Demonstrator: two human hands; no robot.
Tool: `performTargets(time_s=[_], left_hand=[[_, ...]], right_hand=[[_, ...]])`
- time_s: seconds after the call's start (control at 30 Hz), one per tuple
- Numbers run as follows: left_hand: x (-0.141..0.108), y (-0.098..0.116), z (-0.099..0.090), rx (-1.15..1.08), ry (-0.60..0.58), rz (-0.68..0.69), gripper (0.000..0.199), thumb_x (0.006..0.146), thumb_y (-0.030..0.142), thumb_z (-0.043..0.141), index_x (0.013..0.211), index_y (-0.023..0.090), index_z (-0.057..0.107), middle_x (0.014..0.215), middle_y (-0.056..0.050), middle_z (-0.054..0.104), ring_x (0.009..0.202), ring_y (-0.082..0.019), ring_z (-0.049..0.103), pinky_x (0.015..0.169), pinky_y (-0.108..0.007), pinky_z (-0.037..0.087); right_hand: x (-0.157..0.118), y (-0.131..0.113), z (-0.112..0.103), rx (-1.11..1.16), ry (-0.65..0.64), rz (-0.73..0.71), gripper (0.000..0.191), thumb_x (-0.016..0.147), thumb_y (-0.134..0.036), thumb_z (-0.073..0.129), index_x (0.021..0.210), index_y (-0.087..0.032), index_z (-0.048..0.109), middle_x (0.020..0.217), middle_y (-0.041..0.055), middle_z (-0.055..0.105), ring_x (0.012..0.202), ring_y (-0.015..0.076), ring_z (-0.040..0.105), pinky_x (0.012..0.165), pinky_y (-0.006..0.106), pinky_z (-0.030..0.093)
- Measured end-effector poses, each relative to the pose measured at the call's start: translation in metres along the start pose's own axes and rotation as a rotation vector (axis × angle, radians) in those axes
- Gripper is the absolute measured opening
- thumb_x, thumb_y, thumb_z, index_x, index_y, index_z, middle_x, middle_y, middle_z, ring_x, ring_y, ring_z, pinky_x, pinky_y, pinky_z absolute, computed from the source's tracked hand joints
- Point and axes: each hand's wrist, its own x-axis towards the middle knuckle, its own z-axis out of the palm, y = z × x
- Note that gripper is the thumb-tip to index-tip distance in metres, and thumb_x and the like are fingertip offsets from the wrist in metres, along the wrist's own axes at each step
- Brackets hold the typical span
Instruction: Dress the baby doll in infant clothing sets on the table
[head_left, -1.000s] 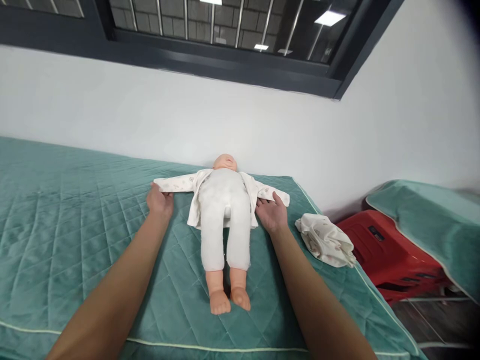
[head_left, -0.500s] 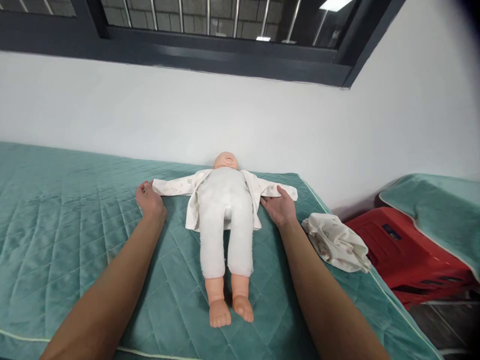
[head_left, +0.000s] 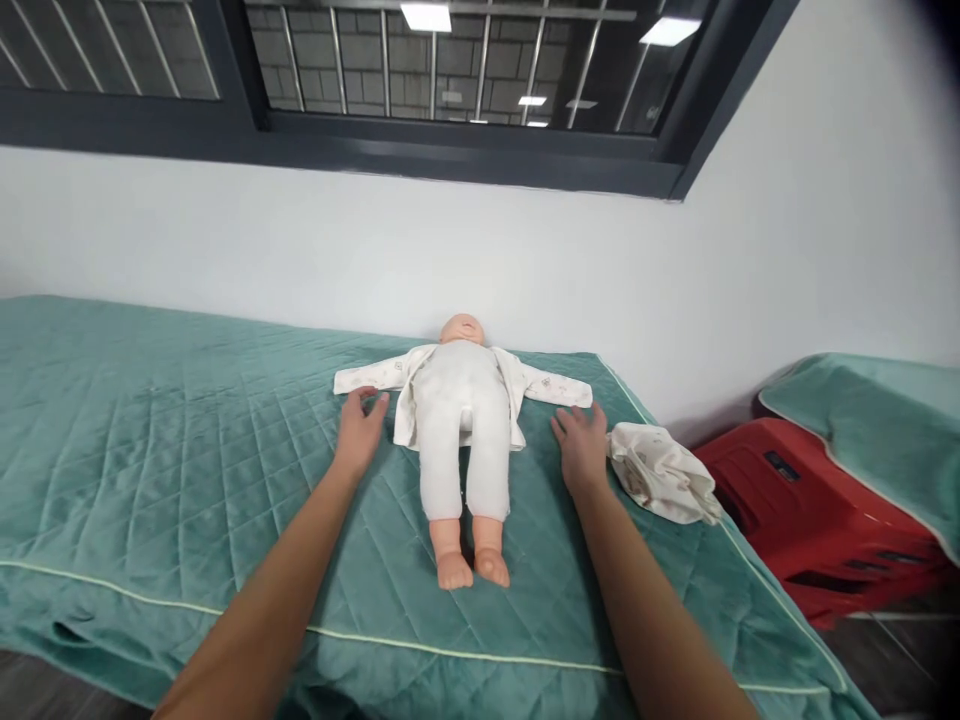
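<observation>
A baby doll with a white cloth body lies on its back, feet toward me, on a green quilted cover. Its arms are inside the sleeves of a small white printed baby jacket, which hangs open at the front with both sleeves spread sideways. My left hand is just below the sleeve on the left, thumb and fingers apart, holding nothing. Beside the cuff on the right, my right hand rests low over the cover with its fingers spread and nothing in them.
A crumpled white printed cloth lies at the right edge of the cover. Beyond that edge stands a red plastic piece, partly under another green cover. Behind the doll rises a white wall with a dark-framed window.
Both hands have come away from the jacket's sleeves and moved closer to me. The left hand has opened from the cuff. The view has tilted up and back slightly; the doll lies as before.
</observation>
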Motion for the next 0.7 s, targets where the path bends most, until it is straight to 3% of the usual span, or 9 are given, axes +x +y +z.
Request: performTargets(time_s=[0.03, 0.1, 0.2, 0.33, 0.5, 0.7], left_hand=[[-0.006, 0.001, 0.001, 0.027, -0.043, 0.008, 0.033, 0.082, 0.041, 0.068, 0.108, 0.021, 0.062, 0.119, -0.012, 0.064, 0.116, -0.028, 0.056, 0.105, -0.043, 0.041], [-0.017, 0.003, 0.002, 0.132, -0.144, 0.069, 0.036, 0.078, 0.042, 0.071, 0.106, 0.020, 0.064, 0.117, -0.013, 0.065, 0.117, -0.032, 0.055, 0.104, -0.046, 0.040], [-0.027, 0.009, 0.004, 0.409, -0.287, 0.208, 0.027, 0.083, 0.042, 0.064, 0.098, 0.020, 0.064, 0.109, -0.014, 0.067, 0.112, -0.034, 0.057, 0.099, -0.046, 0.042], [-0.036, 0.017, 0.007, 0.653, -0.268, 0.294, 0.022, 0.089, 0.041, 0.054, 0.083, 0.021, 0.058, 0.094, -0.013, 0.067, 0.097, -0.032, 0.061, 0.085, -0.041, 0.045], [-0.045, 0.023, 0.007, 0.629, -0.110, 0.344, 0.010, 0.089, 0.030, 0.050, 0.088, 0.023, 0.056, 0.087, -0.007, 0.065, 0.084, -0.026, 0.062, 0.073, -0.033, 0.043], [-0.049, 0.019, 0.004, 0.504, -0.078, 0.440, 0.006, 0.085, 0.023, 0.051, 0.088, 0.023, 0.056, 0.083, -0.005, 0.061, 0.080, -0.023, 0.058, 0.076, -0.031, 0.043]], right_hand=[[-0.015, 0.001, 0.002, -0.075, -0.038, -0.024, 0.056, 0.069, -0.016, 0.077, 0.119, -0.030, 0.058, 0.133, 0.0018, 0.061, 0.118, 0.0169, 0.059, 0.112, 0.046, 0.042], [-0.042, 0.003, 0.007, -0.403, -0.240, -0.113, 0.055, 0.070, -0.027, 0.080, 0.122, -0.026, 0.061, 0.138, 0.0057, 0.057, 0.129, 0.0217, 0.051, 0.117, 0.048, 0.034], [-0.068, 0.003, 0.013, -0.665, -0.436, -0.272, 0.050, 0.078, -0.035, 0.075, 0.125, -0.026, 0.061, 0.137, 0.0068, 0.058, 0.130, 0.0245, 0.049, 0.118, 0.049, 0.030], [-0.072, 0.004, 0.017, -0.806, -0.398, -0.411, 0.041, 0.078, -0.032, 0.072, 0.117, -0.023, 0.064, 0.118, 0.0089, 0.063, 0.111, 0.0264, 0.056, 0.108, 0.050, 0.039], [-0.067, 0.006, 0.017, -0.838, -0.395, -0.410, 0.022, 0.080, -0.030, 0.067, 0.101, -0.024, 0.067, 0.096, 0.0049, 0.067, 0.092, 0.0248, 0.058, 0.093, 0.044, 0.045], [-0.072, -0.007, 0.015, -0.755, -0.136, -0.496, 0.014, 0.089, -0.034, 0.055, 0.093, -0.023, 0.065, 0.086, 0.0016, 0.063, 0.079, 0.0203, 0.054, 0.079, 0.035, 0.044]])
